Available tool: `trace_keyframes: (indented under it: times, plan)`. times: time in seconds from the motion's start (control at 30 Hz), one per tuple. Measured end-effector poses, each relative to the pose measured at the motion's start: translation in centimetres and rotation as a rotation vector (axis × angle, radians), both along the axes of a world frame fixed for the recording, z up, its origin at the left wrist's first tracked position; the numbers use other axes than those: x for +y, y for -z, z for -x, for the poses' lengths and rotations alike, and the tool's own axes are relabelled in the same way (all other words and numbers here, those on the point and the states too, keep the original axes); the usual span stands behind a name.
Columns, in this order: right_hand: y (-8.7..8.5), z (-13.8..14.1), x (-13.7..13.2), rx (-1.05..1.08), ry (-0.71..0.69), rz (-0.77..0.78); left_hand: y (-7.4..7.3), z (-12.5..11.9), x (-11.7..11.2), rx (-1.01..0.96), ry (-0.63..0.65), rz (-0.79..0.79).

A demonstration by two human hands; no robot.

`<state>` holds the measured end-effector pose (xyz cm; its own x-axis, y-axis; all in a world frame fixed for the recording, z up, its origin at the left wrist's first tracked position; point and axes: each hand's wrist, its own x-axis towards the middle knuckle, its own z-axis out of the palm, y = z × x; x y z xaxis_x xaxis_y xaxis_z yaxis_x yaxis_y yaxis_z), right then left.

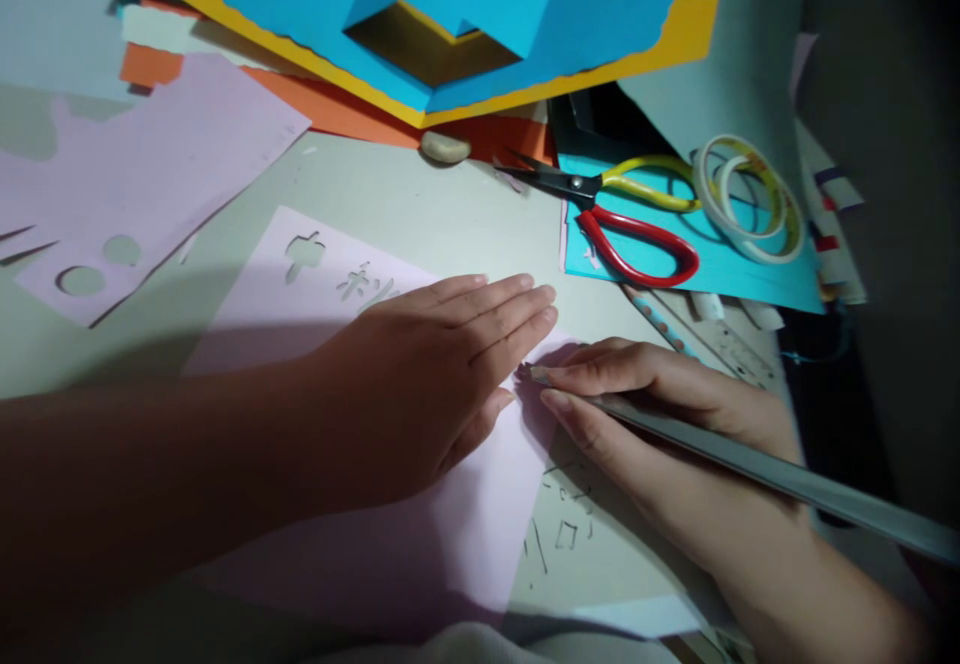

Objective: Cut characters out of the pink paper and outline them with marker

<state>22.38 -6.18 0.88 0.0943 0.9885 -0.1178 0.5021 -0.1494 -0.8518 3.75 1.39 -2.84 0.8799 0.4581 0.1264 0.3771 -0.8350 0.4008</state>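
A pink sheet of paper (480, 554) with cut-out characters (306, 254) near its top edge lies on the table. My left hand (442, 364) rests flat across the sheet, fingers stretched out, partly covering the row of cut-outs. Just right of its fingertips, my right hand (645, 394) pinches a long, slim grey craft knife (750, 464). The knife's tip touches or hovers just over the paper near its right edge; I cannot tell which. Its long handle slants back over my right hand to the lower right.
Scissors (592, 189) with red and yellow handles and white tape rolls (750, 199) lie on turquoise paper (780, 279). A blue-and-yellow pop-up card (450, 74) stands at the back, near a stone (445, 148). Cut pink paper (172, 154) lies left. Ink marks (568, 534) show on the table.
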Motion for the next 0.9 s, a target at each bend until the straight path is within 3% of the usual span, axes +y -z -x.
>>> trace_keyframes:
  times: [0.2, 0.37, 0.53, 0.9]
  plan:
    - [1.3, -1.2, -0.1, -0.195, -0.064, -0.247, -0.1, -0.1, 0.0, -0.001, -0.018, 0.002]
    - [2.1, -1.2, 0.6, -0.289, -0.243, -0.418, 0.2, 0.2, -0.1, -0.059, -0.037, -0.004]
    - [2.4, -0.9, 1.0, -0.339, -0.316, -0.470, 0.5, 0.3, -0.1, -0.090, -0.044, -0.016]
    - [3.0, -1.0, 0.3, -0.410, -0.368, -0.359, -0.1, -0.2, -0.3, -0.019, -0.099, -0.010]
